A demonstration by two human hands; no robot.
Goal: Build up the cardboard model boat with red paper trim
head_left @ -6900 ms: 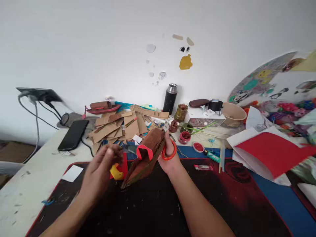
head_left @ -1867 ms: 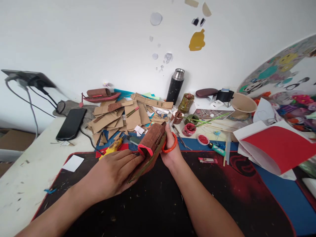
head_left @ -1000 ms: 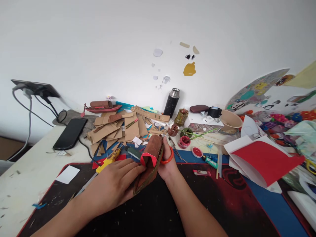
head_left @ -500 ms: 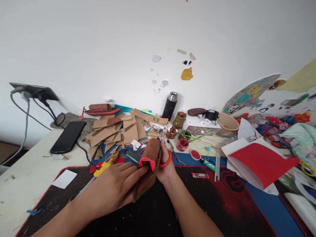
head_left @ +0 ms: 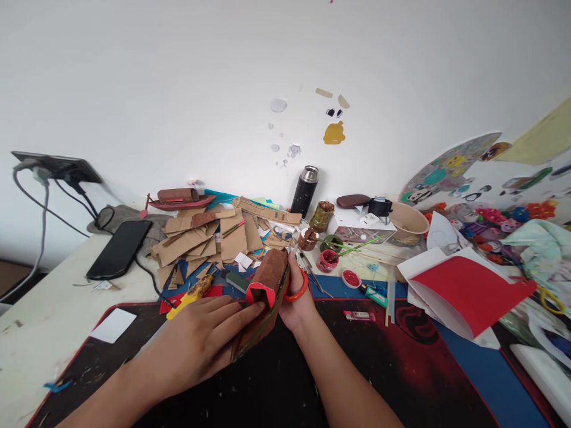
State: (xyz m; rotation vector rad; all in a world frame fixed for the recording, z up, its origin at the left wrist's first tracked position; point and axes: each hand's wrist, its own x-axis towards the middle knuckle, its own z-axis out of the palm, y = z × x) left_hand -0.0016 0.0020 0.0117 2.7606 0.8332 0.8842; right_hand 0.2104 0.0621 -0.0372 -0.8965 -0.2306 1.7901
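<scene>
A brown cardboard model boat (head_left: 270,273), with an arched canopy edged in red paper, is held tilted between both hands above the dark mat. My left hand (head_left: 203,333) is closed on its near end, the fingertips at the canopy's red-edged opening. On the far side, my right hand (head_left: 297,306) is closed around the hull, its fingers partly hidden. Orange-handled scissors (head_left: 303,286) hang in that same hand, with the loop by the fingers and the blades mostly hidden behind the boat. A yellow-handled tool (head_left: 191,296) lies just beyond my left hand.
Cardboard scraps (head_left: 200,238) heap up at the back, near a finished-looking red model boat (head_left: 181,199). Open paint jars (head_left: 328,260) and a black flask (head_left: 306,190) stand right of them. A phone (head_left: 119,249) lies left, red paper (head_left: 473,291) right.
The view has turned very slightly, shifting everything a little left. The model boat's near end has swung slightly left and away from the right forearm; both hands keep their hold.
</scene>
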